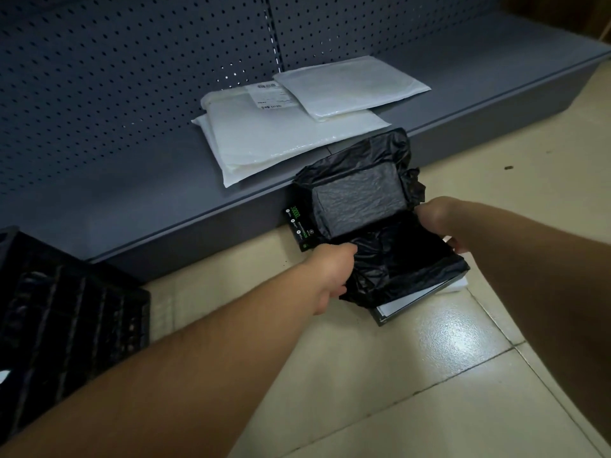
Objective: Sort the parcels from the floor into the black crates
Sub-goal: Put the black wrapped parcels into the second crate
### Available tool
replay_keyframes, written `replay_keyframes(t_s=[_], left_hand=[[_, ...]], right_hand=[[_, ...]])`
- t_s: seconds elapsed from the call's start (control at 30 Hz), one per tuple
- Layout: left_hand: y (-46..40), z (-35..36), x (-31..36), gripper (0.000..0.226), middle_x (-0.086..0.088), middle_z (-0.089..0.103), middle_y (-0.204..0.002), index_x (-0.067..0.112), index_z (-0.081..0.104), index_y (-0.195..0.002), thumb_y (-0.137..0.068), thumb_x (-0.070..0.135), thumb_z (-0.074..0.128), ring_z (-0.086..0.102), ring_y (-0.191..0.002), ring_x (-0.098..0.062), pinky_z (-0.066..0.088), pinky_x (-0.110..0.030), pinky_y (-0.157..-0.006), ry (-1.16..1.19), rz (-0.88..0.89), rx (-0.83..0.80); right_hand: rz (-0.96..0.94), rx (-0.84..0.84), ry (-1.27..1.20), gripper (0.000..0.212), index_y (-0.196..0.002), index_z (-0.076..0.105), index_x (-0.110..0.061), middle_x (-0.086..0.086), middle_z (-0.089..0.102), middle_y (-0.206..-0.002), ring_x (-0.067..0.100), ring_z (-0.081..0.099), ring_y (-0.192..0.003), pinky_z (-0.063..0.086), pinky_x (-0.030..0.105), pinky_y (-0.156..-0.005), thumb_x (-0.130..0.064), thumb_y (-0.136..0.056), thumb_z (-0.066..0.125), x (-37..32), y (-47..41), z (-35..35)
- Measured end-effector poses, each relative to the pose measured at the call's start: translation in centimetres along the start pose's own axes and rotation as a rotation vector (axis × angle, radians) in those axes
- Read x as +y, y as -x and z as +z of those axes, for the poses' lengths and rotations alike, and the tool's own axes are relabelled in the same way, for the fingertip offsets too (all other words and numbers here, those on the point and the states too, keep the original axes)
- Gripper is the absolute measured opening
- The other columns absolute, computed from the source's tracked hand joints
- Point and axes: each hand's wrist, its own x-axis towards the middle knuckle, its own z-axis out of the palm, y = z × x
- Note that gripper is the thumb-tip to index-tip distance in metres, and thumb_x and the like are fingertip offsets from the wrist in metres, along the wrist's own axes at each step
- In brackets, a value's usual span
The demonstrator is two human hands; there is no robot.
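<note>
A parcel wrapped in crinkled black plastic (360, 200) lies on the tiled floor against the base of a grey shelf. My left hand (330, 276) grips its near left side, fingers tucked into the plastic. My right hand (439, 223) grips its right side. Under the parcel sit a black box with green print (299, 226) and a flat dark box with a white edge (413, 302). A black slatted crate (69, 312) stands on the floor at the left.
Two white padded mailers lie on the low grey shelf: a large one (281, 140) with a label and a smaller one (350, 87) overlapping it. A perforated grey back panel (115, 77) rises behind. Beige tiled floor (429, 375) extends in front.
</note>
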Motion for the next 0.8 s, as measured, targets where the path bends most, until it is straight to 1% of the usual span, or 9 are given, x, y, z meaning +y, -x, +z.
replay_keyframes(t_s=[0.07, 0.1, 0.2, 0.3, 0.4, 0.57, 0.67, 0.73, 0.8], left_hand=[[0.2, 0.1, 0.0, 0.027, 0.0, 0.063, -0.094, 0.017, 0.062, -0.117, -0.102, 0.037, 0.052, 0.061, -0.079, -0.016, 0.052, -0.024, -0.066, 0.032, 0.0, 0.019], [0.3, 0.0, 0.0, 0.022, 0.001, 0.061, -0.091, 0.02, 0.061, -0.112, -0.102, 0.037, 0.051, 0.06, -0.076, -0.015, 0.051, -0.024, -0.064, 0.044, -0.005, 0.028], [1.0, -0.5, -0.2, 0.027, 0.001, 0.065, -0.099, 0.021, 0.062, -0.118, -0.102, 0.04, 0.05, 0.061, -0.081, -0.016, 0.051, -0.025, -0.063, 0.05, -0.013, 0.054], [1.8, -1.4, -0.2, 0.032, -0.003, 0.068, -0.111, 0.021, 0.063, -0.122, -0.101, 0.042, 0.049, 0.062, -0.088, -0.02, 0.051, -0.026, -0.062, 0.041, -0.017, 0.08], [2.7, -2.7, -0.2, 0.028, -0.003, 0.068, -0.1, 0.021, 0.066, -0.112, -0.1, 0.041, 0.049, 0.059, -0.081, -0.019, 0.048, -0.026, -0.06, 0.033, -0.002, 0.089], [4.3, -5.9, -0.6, 0.025, 0.0, 0.064, -0.086, 0.024, 0.064, -0.092, -0.098, 0.043, 0.049, 0.052, -0.066, -0.014, 0.044, -0.024, -0.055, -0.017, 0.005, 0.097], [5.3, -8.1, -0.9, 0.022, 0.003, 0.059, -0.081, 0.024, 0.064, -0.091, -0.096, 0.041, 0.05, 0.048, -0.062, -0.012, 0.042, -0.024, -0.053, -0.02, 0.023, 0.099], [6.1, -9.6, -1.2, 0.022, 0.004, 0.055, -0.069, 0.023, 0.065, -0.086, -0.096, 0.037, 0.051, 0.045, -0.057, -0.012, 0.042, -0.024, -0.054, -0.005, 0.057, 0.122], [6.9, -11.3, -1.5, 0.023, 0.004, 0.052, -0.064, 0.022, 0.065, -0.084, -0.097, 0.034, 0.052, 0.045, -0.058, -0.013, 0.042, -0.026, -0.058, 0.009, 0.094, 0.161]], right_hand=[[0.002, -0.004, 0.007, 0.015, -0.108, 0.027, -0.008, 0.009, 0.026, -0.113, 0.017, 0.028, -0.092, 0.019, 0.025, -0.082, -0.022, -0.11, 0.028, 0.1, -0.4, 0.2], [-0.013, -0.004, 0.019, 0.016, -0.107, 0.03, -0.008, 0.01, 0.031, -0.11, 0.019, 0.03, -0.096, 0.023, 0.026, -0.082, -0.023, -0.109, 0.029, 0.3, -0.7, 0.3], [-0.001, -0.029, -0.017, 0.022, -0.109, 0.045, -0.006, 0.016, 0.046, -0.1, 0.027, 0.044, -0.095, 0.039, 0.032, -0.077, -0.025, -0.107, 0.034, 0.0, 0.1, -0.1], [-0.003, -0.052, 0.035, 0.03, -0.109, 0.053, 0.0, 0.02, 0.052, -0.095, 0.03, 0.049, -0.081, 0.041, 0.037, -0.075, -0.025, -0.106, 0.035, -0.4, 0.5, -0.3], [0.028, -0.078, 0.038, 0.03, -0.093, 0.054, -0.002, 0.017, 0.049, -0.079, 0.023, 0.043, -0.059, 0.039, 0.033, -0.064, -0.026, -0.102, 0.038, -1.0, 1.0, -0.4], [0.096, -0.15, 0.116, 0.04, -0.078, 0.053, -0.01, 0.009, 0.042, -0.053, 0.018, 0.036, -0.042, 0.038, 0.028, -0.057, -0.044, -0.096, 0.045, -2.9, 1.7, 0.5], [0.125, -0.201, 0.131, 0.04, -0.071, 0.054, -0.015, 0.005, 0.041, -0.049, 0.016, 0.035, -0.037, 0.045, 0.024, -0.055, -0.05, -0.091, 0.051, -4.4, 1.7, 1.2], [0.124, -0.252, 0.108, 0.04, -0.068, 0.054, -0.017, 0.003, 0.041, -0.048, 0.016, 0.034, -0.034, 0.048, 0.024, -0.054, -0.049, -0.091, 0.051, -5.6, 2.1, 1.9], [0.106, -0.293, 0.068, 0.039, -0.067, 0.054, -0.018, 0.002, 0.042, -0.048, 0.016, 0.035, -0.034, 0.049, 0.025, -0.054, -0.047, -0.093, 0.05, -7.2, 2.8, 2.6]])
